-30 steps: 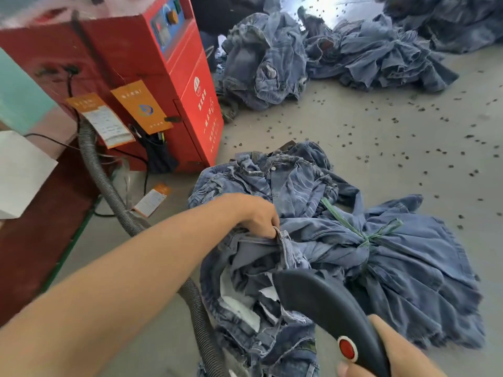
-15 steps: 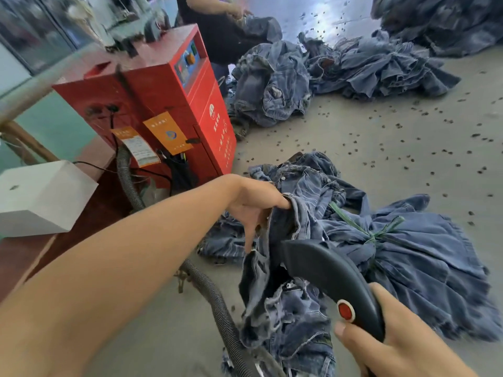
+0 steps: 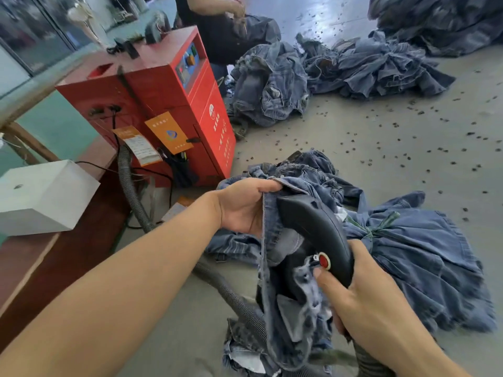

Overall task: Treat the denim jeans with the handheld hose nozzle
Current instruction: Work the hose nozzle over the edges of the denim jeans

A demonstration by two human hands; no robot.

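My left hand (image 3: 245, 205) grips the waistband of a pair of blue denim jeans (image 3: 275, 281) and holds them up off the floor. The jeans hang down in front of me, ripped and frayed low down. My right hand (image 3: 364, 303) is curled round the black handheld nozzle (image 3: 313, 227), thumb beside its red button (image 3: 324, 260). The nozzle's front end pokes into the open waist, just right of my left hand. A grey ribbed hose (image 3: 234, 297) runs across the floor behind the jeans.
A red machine (image 3: 168, 104) stands at the left with the hose plugged in. A tied denim bundle (image 3: 413, 254) lies right of my hands, more denim piles (image 3: 353, 66) farther back. A person stands behind the machine. A white box (image 3: 43, 197) sits on the left bench. Dark specks litter the floor.
My left hand has lifted the jeans by the waistband from the pile. The nozzle in my right hand has come up and forward into the waist opening.
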